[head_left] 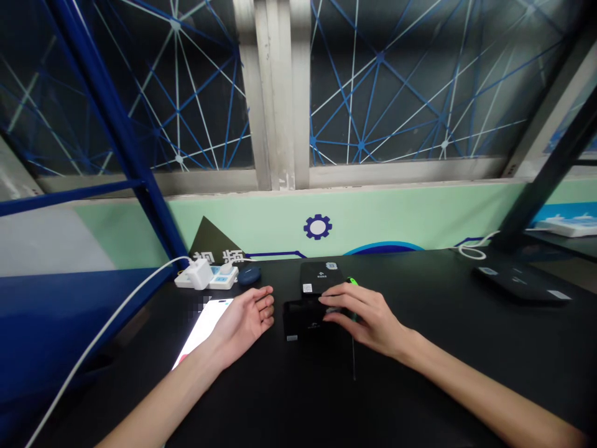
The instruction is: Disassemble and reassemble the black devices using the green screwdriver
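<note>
A small black box (298,320) with a white label stands on the black table in front of me. Over its right end is my right hand (361,314), its thumb and fingers closed around a small greyish thing that I cannot make out. To the left of the box rests my left hand (249,317), palm inward, fingers loosely curled and apart, with nothing in it. Just behind the box lies a flat black box (319,278) with white stickers. Under my right hand a thin tool, likely a screwdriver, shows a bright green end (353,281) and a dark shaft (354,361).
A lit phone (200,330) lies beneath my left forearm. Behind it are a white power strip (224,278) with a plugged-in charger (199,274) and a dark blue round case (249,275). At the right lie a black flat package (520,284) and a white cable (471,250).
</note>
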`<state>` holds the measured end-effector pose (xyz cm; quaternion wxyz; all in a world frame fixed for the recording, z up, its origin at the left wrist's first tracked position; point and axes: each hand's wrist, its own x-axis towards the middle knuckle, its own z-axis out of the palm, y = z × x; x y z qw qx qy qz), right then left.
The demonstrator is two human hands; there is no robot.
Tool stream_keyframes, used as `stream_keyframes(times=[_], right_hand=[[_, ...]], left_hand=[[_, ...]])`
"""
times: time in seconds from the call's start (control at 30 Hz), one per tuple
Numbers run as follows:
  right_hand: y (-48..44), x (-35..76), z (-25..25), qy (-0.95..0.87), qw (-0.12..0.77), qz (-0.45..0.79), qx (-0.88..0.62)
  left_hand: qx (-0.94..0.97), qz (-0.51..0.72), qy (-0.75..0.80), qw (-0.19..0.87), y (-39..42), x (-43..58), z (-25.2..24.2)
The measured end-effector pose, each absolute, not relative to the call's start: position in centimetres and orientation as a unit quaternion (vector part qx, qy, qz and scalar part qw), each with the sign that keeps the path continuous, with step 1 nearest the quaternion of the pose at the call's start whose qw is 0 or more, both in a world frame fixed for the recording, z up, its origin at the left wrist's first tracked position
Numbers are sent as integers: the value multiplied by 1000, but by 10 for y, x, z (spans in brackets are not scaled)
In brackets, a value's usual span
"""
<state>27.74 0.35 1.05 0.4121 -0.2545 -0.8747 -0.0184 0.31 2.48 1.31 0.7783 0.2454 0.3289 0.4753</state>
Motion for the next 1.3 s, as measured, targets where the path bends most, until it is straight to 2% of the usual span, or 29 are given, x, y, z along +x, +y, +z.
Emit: stream_keyframes(times=[0.13,0.5,0.67,0.83,1.0,1.13,1.23,1.3], right_hand=[[0,276,9,-883,403,-31,-239],[-5,273,11,-935,284,26,-209],[-8,271,7,-955,194,-17,-224],[-5,270,0,-965,155,-42,-205],[-5,267,-2,-966,167,-33,-196],[-5,267,5,-962,187,30,-198],[-1,274,14,-945,238,66,-217],[4,281,22,-925,276,47,-255]], left_hand=[[246,473,327,780,25,3,11],[257,476,334,772,26,4,13],[255,478,336,770,26,4,12],[256,479,340,768,25,5,13],[255,478,339,769,26,6,13],[253,477,339,770,26,5,13],[255,478,343,767,25,5,13],[257,479,346,765,24,5,14]])
